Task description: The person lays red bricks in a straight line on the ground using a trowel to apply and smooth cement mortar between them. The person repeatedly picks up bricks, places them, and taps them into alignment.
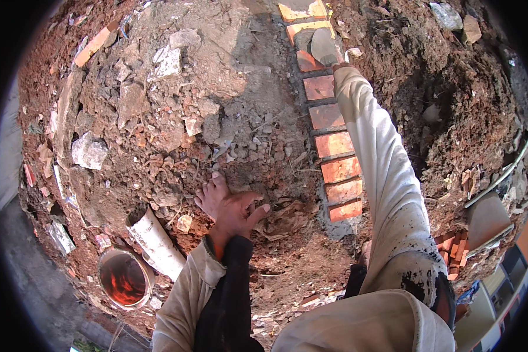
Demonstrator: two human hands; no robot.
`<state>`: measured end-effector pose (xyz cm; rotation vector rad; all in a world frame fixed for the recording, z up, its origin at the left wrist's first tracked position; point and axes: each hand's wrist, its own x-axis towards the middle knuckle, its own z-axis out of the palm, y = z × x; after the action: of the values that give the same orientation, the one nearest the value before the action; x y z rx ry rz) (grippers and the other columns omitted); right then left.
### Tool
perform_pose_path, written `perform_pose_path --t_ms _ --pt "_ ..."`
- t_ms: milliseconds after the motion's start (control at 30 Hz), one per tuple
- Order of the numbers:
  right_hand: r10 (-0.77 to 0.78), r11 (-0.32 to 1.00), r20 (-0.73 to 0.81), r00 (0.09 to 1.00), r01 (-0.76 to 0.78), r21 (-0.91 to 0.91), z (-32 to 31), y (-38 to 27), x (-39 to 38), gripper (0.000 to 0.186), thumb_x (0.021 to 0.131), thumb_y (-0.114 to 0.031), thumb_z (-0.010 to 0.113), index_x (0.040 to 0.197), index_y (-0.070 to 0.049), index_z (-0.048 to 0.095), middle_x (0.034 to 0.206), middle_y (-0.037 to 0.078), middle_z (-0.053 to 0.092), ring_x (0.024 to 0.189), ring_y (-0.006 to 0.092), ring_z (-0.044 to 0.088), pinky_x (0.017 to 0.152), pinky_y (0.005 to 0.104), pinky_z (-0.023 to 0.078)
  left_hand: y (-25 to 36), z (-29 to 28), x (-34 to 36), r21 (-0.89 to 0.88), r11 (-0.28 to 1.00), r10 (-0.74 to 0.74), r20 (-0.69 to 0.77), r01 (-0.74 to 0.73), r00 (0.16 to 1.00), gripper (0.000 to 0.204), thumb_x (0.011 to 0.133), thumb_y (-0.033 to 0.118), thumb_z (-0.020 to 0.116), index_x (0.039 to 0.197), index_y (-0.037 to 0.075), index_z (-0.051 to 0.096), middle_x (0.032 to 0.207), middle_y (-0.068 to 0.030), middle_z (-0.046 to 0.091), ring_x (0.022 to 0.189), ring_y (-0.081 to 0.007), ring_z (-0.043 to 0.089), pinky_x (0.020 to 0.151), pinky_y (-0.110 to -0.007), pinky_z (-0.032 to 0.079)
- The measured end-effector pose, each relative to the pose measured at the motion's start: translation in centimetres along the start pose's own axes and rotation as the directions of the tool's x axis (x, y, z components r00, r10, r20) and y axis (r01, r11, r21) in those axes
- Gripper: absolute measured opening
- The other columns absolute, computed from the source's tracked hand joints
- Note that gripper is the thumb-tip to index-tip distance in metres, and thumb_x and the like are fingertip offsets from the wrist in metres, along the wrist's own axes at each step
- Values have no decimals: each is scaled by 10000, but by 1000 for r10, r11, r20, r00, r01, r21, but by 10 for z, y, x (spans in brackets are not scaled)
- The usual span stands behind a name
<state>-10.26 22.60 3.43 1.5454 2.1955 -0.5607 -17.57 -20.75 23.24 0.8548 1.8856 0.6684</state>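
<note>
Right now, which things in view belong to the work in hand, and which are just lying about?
In use:
trowel, in the right hand
brick row
grey mortar

Apparently just lying about:
white pipe
pale rock
loose brick piece, upper left

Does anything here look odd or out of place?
Yes, a little: an orange, brick-like piece lies askew at the upper left, well apart from the orderly brick row where the right hand holds a trowel. A pale pipe also slants at the lower left, its upper end open.
</note>
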Motion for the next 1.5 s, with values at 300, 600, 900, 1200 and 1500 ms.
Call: perform_pose_path --t_ms 300,600,900,1200,1500 --pt "303 941 -25 953 -295 162 -37 1 12 473 933 -472 423 1297 -208 570 1218 176 629 1114 384 594 958 454 469 -6 -4 -1 -17 992 124 0 -124 992 373 837 349 703 974 2 675 674 -119 621 566 -259 604 568 -364 475" --pt "52 980 5 999 -52 191 43 -16 -18 480 937 -412 532 1357 -180 528 1213 82 639 1092 265 600 974 356 445 -5 -13 0 -7 997 83 79 -83 993 350 834 339 711 977 22 670 675 -115 613 591 -270 615 576 -369 483" --pt "69 795 -311 948 136 591 34 20 33 385 908 -201 651 1276 -98 614 958 65 682 849 201 624 783 336 512 -8 0 19 -43 976 216 70 -213 974 351 840 343 708 980 24 664 674 -119 605 607 -276 617 583 -380 482" --pt "-556 796 -354 752 358 -488 -81 -9 12 548 845 -277 637 1379 -285 514 1157 112 573 1089 347 590 903 437 505 -7 -12 4 14 989 146 70 -147 987 383 862 367 679 1012 15 669 676 -119 616 609 -274 623 592 -381 491" --pt "-501 850 95 860 469 240 -12 47 8 451 887 -286 641 1312 -148 579 1016 139 673 838 266 633 719 386 515 -5 -15 5 29 985 168 51 -170 984 385 866 381 669 1006 22 672 732 -138 648 645 -285 645 633 -376 511"
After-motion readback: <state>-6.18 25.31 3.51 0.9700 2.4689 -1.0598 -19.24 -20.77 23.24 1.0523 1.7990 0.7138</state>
